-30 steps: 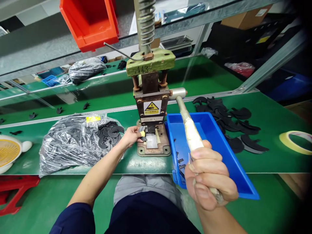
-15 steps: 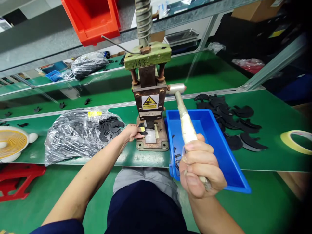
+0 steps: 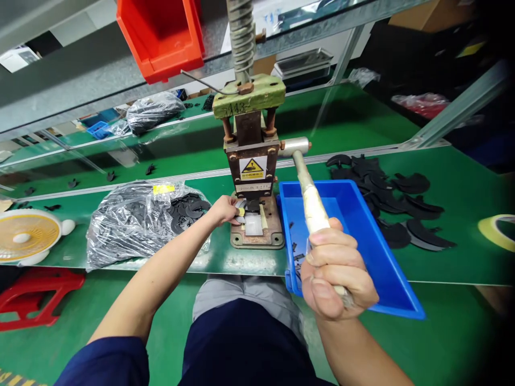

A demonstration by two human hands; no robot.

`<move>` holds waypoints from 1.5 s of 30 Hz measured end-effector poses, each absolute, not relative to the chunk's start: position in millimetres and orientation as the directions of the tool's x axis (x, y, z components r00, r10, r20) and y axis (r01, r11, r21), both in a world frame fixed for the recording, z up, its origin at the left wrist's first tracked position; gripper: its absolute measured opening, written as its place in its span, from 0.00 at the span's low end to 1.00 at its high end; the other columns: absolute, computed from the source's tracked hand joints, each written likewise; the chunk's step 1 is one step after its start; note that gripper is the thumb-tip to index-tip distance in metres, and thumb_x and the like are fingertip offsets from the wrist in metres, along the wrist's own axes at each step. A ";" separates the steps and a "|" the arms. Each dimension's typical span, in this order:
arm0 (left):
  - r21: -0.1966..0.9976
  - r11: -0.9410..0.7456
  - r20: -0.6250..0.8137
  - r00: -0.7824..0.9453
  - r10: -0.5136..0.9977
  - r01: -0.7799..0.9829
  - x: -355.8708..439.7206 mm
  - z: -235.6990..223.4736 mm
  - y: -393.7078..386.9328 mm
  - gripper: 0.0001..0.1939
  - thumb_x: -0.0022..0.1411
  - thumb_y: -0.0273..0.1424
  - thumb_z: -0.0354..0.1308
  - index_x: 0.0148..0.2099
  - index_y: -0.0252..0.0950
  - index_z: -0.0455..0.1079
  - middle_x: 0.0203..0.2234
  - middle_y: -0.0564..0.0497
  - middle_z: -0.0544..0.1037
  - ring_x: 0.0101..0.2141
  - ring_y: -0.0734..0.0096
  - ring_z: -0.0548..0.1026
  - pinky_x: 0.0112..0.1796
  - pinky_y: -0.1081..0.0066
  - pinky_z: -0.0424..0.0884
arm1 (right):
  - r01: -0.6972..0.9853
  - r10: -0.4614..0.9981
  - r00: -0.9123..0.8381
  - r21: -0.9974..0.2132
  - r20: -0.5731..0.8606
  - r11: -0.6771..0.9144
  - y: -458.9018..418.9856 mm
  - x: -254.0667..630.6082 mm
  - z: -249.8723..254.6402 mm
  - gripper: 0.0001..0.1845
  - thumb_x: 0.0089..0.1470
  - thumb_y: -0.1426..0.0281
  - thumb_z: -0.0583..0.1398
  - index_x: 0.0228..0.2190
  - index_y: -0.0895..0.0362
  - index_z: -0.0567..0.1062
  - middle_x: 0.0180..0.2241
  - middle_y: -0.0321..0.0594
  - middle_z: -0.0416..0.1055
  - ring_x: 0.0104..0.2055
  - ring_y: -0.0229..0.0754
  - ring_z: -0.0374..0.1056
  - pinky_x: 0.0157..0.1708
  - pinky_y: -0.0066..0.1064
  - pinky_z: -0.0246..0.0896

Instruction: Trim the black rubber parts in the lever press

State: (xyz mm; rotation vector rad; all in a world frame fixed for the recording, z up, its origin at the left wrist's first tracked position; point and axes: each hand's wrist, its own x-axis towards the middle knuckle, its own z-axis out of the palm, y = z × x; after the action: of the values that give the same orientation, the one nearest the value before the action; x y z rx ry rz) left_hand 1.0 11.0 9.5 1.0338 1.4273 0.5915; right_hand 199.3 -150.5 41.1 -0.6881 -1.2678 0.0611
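At the foot of a hand-operated lever press [image 3: 252, 177], my left hand [image 3: 225, 210] pinches a small curved plastic piece [image 3: 241, 205] by its left side. The piece reaches over the press bed, beside a pale block [image 3: 253, 224]; its far end is partly hidden under the tooling. A yellow patch [image 3: 241, 212] shows by my fingertips, and I cannot tell what it belongs to. My right hand [image 3: 340, 271] is wrapped around the taped lever handle [image 3: 314, 209], which slants down toward me from the press's right side.
A blue bin [image 3: 362, 241] with small dark parts stands right of the press. Black curved pieces [image 3: 378, 187] lie beyond it, near a tape roll [image 3: 499, 231]. On the left are a clear bag [image 3: 129, 225] of black parts and a fan [image 3: 30, 236]. A red bin [image 3: 161, 37] sits above.
The view has shifted, moving the scene slightly right in the picture. The curved piece in my left hand has turned and now shows a greyer face. My right hand keeps its grip on the lever.
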 end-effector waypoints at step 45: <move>-0.008 -0.303 -0.068 0.302 0.951 0.953 -173.5 -1.2 -1.9 0.16 0.67 0.26 0.48 0.46 0.34 0.78 0.46 0.37 0.72 0.48 0.53 0.69 0.47 0.59 0.70 | 0.365 0.072 0.440 -0.252 0.895 0.896 -126.1 189.3 44.9 0.11 0.39 0.71 0.58 0.15 0.53 0.60 0.19 0.33 0.66 0.23 0.40 0.65 0.37 0.46 0.67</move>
State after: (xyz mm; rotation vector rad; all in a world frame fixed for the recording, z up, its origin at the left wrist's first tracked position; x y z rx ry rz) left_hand -173.5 -1.9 -1.2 2.5069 1.8343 -0.0924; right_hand 189.3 -126.1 44.9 -0.4456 -1.1095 -0.1896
